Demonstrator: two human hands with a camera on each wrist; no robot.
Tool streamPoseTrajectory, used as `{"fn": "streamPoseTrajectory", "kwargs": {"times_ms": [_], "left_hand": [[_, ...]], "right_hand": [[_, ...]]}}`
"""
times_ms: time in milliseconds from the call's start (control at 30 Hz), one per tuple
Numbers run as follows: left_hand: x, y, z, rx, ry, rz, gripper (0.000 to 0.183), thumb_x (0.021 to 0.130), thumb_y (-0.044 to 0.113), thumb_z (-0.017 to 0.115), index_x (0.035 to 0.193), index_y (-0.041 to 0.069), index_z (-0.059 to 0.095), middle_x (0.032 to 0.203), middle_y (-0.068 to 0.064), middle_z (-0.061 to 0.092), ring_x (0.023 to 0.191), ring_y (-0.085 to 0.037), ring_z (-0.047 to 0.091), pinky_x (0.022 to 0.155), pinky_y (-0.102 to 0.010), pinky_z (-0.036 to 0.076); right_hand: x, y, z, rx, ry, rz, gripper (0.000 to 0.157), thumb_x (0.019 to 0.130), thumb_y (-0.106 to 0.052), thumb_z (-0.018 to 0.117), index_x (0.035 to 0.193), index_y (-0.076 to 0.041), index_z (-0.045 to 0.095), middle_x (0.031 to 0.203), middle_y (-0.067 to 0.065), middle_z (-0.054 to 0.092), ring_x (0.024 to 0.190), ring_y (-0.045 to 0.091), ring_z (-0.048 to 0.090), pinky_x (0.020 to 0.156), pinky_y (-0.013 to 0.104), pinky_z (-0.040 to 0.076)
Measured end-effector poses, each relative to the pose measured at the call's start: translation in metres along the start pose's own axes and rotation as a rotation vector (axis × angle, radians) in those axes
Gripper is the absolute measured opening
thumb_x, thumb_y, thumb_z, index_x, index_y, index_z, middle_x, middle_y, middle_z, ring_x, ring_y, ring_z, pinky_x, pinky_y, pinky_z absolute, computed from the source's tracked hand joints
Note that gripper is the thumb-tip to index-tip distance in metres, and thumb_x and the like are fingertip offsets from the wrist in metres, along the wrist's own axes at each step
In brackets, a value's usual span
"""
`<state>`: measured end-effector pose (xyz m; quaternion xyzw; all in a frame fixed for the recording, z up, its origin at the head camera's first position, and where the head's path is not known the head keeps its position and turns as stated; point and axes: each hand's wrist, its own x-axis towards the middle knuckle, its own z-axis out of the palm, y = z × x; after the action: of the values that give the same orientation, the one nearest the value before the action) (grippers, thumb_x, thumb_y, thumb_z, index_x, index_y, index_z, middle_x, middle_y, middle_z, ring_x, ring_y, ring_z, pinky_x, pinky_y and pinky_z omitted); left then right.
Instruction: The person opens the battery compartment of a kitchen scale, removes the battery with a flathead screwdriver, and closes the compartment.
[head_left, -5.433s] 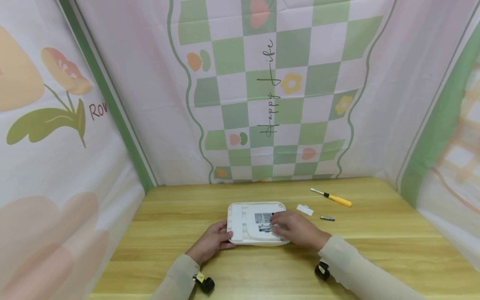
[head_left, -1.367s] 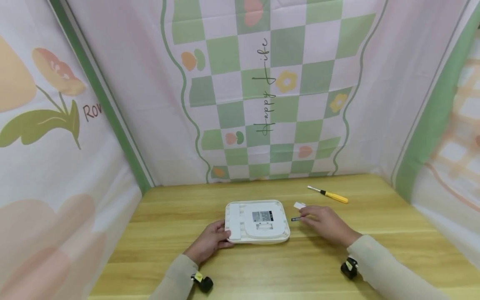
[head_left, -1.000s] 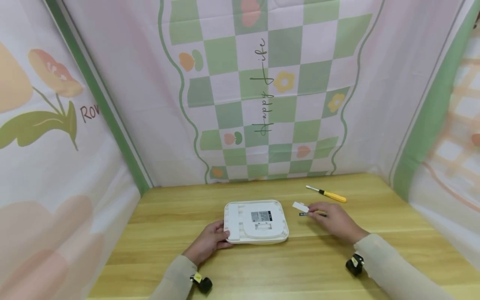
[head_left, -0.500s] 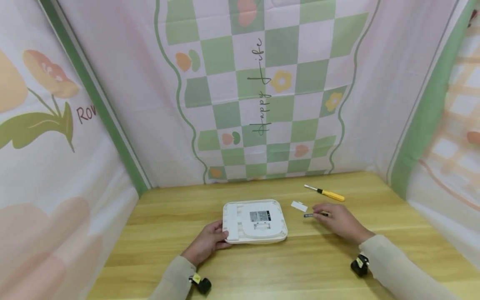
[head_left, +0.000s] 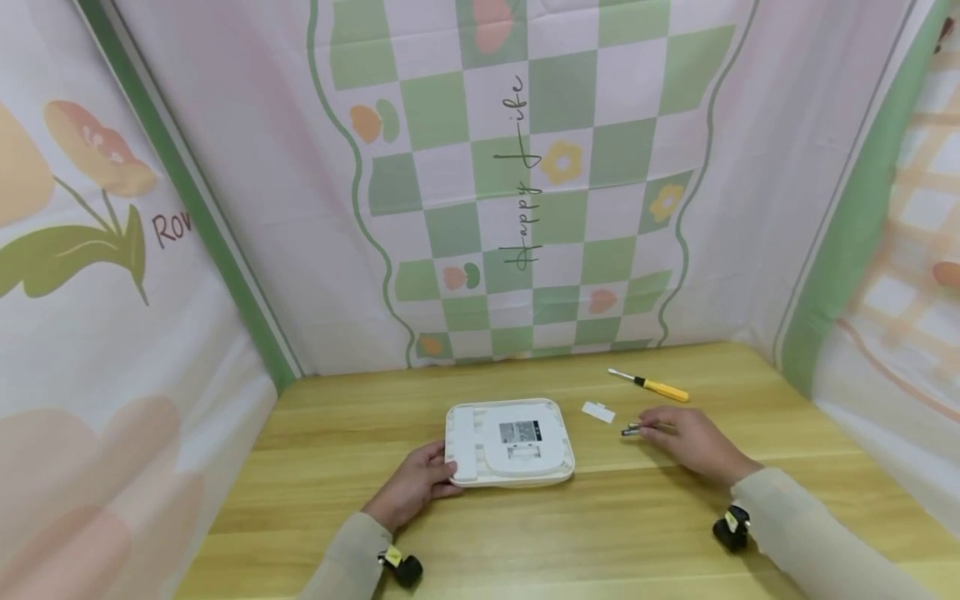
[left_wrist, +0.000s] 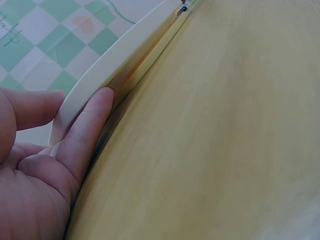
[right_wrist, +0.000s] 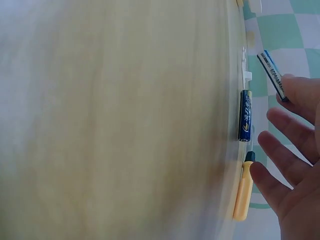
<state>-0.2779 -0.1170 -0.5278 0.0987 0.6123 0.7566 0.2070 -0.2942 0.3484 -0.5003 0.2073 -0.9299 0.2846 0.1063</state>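
Observation:
A white, flat, rounded device lies on the table with its label and bare battery slot facing up. My left hand grips its left edge, thumb on top and fingers under the rim; in the left wrist view the rim sits slightly off the wood. To the right, my right hand pinches a small battery between thumb and index finger, the other fingers spread. Another battery, dark blue, lies on the table just beneath. A small white battery cover rests between device and right hand.
A yellow-handled screwdriver lies behind my right hand. The wooden table ends at a patterned cloth at the back, with more cloth on both sides.
The battery seen in the device's slot earlier is out. My right hand has carried a battery rightward, past the cover, to beside the other battery. My left hand keeps its grip.

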Motion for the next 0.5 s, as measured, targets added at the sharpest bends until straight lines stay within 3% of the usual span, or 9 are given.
{"fn": "streamPoseTrajectory", "kwargs": {"times_ms": [500], "left_hand": [[-0.0012, 0.0022, 0.0009, 0.012, -0.023, 0.01, 0.054, 0.101, 0.001, 0.048, 0.146, -0.013, 0.023, 0.126, -0.026, 0.056, 0.105, -0.031, 0.062, 0.087, -0.04, 0.056]], "right_hand": [[0.0037, 0.0022, 0.0007, -0.052, -0.044, -0.012, 0.011, 0.091, -0.018, 0.07, 0.1, -0.015, 0.075, 0.118, 0.019, 0.064, 0.11, 0.042, 0.058, 0.094, 0.062, 0.045]]}}
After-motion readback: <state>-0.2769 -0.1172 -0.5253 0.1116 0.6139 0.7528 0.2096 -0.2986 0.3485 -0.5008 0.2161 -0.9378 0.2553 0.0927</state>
